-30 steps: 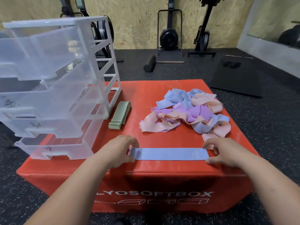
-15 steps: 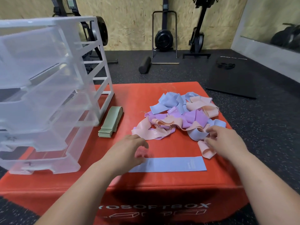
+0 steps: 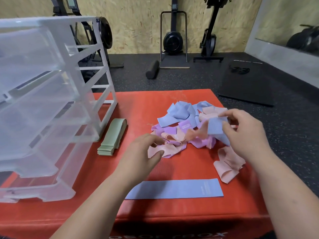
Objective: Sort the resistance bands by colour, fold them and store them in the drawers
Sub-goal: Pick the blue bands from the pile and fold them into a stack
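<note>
- right hand [image 3: 246,137] raised over the heap, thumb and fingers pinched on one end of a light blue elastic fabric band [image 3: 214,126]; the rest of that band trails down under the palm
- left hand [image 3: 141,152] low and just left of the heap, fingers loosely curved with nothing in them; it is over a pink loop, cannot tell if touching
- hands apart, with the tangled pile of blue, pink and purple bands [image 3: 170,131] between and just beyond them
- flat blue band [image 3: 174,188] laid out straight, nearer the body than both hands, between the forearms
- crumpled pink band [image 3: 227,164] lies loose just under the right wrist
- stack of folded green bands [image 3: 112,137] is left of the left hand, beside the clear plastic drawer unit [image 3: 43,100], which sits further left
- everything sits on a red padded box [image 3: 155,100]
- handling guess: bands look light, thin, floppy and stretchy, not fragile; they probably snag on neighbours when lifted
- best hold, judged: pinch a free end or edge, lift clear of the tangle, use the other hand to pin the neighbours down
- for folding: take both short ends and flatten on the box before doubling over
</note>
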`<state>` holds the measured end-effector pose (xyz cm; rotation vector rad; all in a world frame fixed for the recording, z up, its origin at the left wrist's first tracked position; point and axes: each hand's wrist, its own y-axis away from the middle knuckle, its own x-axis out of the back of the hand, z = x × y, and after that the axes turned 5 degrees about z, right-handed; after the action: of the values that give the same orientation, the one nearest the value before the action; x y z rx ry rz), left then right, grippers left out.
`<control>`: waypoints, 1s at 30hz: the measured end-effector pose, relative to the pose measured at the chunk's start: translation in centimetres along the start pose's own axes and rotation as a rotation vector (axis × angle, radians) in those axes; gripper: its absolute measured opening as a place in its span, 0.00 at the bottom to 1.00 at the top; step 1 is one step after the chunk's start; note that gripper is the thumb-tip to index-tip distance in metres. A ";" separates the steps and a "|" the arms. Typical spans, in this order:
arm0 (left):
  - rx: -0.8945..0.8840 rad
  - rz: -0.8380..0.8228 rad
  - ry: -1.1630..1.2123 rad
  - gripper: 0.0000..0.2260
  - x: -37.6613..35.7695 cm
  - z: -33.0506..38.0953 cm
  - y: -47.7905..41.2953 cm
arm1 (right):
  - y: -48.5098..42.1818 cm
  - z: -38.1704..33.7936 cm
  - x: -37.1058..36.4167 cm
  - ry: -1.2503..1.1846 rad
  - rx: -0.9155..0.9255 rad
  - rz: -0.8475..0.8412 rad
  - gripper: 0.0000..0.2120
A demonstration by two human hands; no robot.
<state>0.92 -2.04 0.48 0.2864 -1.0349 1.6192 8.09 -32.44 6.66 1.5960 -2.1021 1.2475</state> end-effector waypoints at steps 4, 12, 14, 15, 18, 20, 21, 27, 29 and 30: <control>0.022 0.048 0.043 0.11 -0.4 0.4 -0.6 | 0.0 -0.1 0.8 -0.092 0.019 -0.021 0.16; 0.069 0.110 0.175 0.11 -1.1 1.3 -1.4 | -0.4 -2.0 0.6 -0.561 -0.036 0.129 0.16; 0.071 0.111 0.185 0.10 -1.2 1.5 -1.5 | -0.8 -2.3 0.6 -0.632 -0.039 0.186 0.16; 0.074 0.108 0.190 0.10 -1.3 1.6 -1.5 | -0.9 -2.1 0.3 -0.611 -0.062 0.174 0.16; 0.092 0.083 0.205 0.10 -1.5 1.8 -1.4 | -0.6 -0.8 -0.7 -0.468 -0.171 0.055 0.13; 0.097 0.070 0.204 0.11 -1.7 1.9 -1.3 | -0.5 -1.0 -0.6 -0.523 -0.177 0.050 0.12; 0.101 0.072 0.208 0.11 -1.7 2.0 -1.4 | -0.5 -1.5 -0.3 -0.583 -0.161 0.056 0.12; 0.136 0.058 0.326 0.14 -1.9 3.6 -1.7 | 0.1 -2.6 -1.0 -0.622 -0.130 -0.059 0.11; 0.147 0.036 0.364 0.16 -1.9 4.3 -1.9 | 0.5 -3.3 -1.3 -0.650 -0.102 -0.061 0.11; 0.149 0.026 0.382 0.16 -2.0 4.6 -2.0 | 0.7 -3.8 -1.5 -0.669 -0.082 -0.062 0.10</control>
<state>1.86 -6.87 2.83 0.0569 -0.6318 1.6954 6.92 -28.68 7.74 2.2399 -2.3837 0.6365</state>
